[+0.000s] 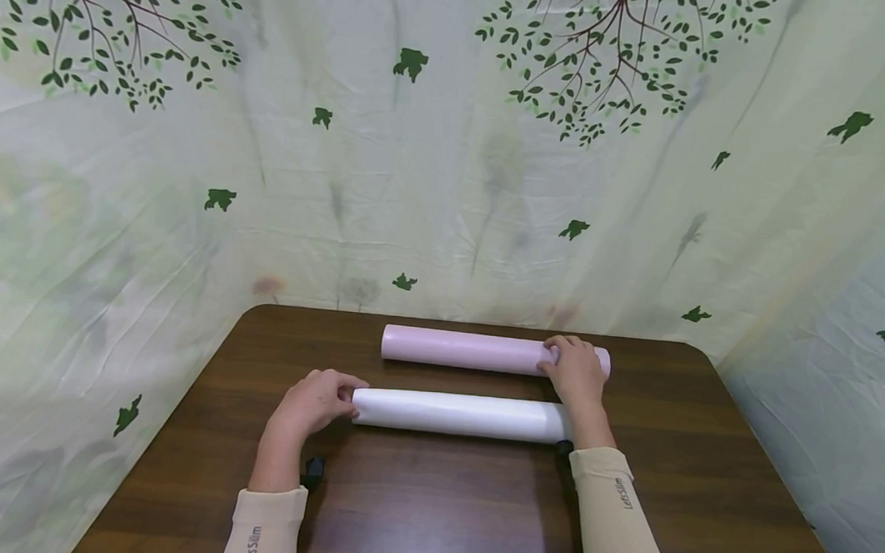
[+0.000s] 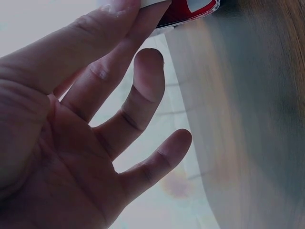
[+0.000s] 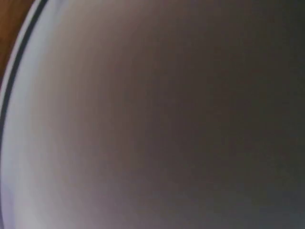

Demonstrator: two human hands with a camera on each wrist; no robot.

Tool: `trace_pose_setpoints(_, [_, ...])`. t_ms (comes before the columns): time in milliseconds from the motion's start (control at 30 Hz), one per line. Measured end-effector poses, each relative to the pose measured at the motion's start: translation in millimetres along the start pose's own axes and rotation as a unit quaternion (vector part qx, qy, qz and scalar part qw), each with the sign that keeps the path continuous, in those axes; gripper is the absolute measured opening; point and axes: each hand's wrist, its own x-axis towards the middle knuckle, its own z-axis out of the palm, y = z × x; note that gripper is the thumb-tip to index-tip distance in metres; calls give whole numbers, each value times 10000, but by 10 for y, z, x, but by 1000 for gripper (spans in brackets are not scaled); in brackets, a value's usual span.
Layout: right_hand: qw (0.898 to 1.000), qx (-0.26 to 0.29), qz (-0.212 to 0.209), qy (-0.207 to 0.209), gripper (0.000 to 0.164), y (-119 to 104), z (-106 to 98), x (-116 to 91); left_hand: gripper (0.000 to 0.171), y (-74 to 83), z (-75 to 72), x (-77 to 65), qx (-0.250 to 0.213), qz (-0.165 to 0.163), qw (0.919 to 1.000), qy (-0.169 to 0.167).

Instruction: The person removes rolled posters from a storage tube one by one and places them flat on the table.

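A white roll lies crosswise on the table, its right end hidden behind the right forearm. My left hand pinches its left end; in the left wrist view the thumb and forefinger of that hand meet at a white edge, and the other fingers stand loosely apart. Behind it, roughly parallel, lies a lilac roll. My right hand grips the lilac roll near its right end, thumb in front and fingers over the top. A blurred pale surface fills most of the right wrist view, which hides the right hand.
The brown wooden table has rounded far corners. A pale curtain printed with leaves and branches hangs right behind it. Dark wrist devices sit at both wrists. A red and white patch shows beside the left fingertips.
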Motion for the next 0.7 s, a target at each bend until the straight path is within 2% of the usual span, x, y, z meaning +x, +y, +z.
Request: trace_pose_setpoints(700, [9991, 56, -142, 391, 36, -14, 123, 29, 36, 32, 8, 0, 24, -92, 9999, -50])
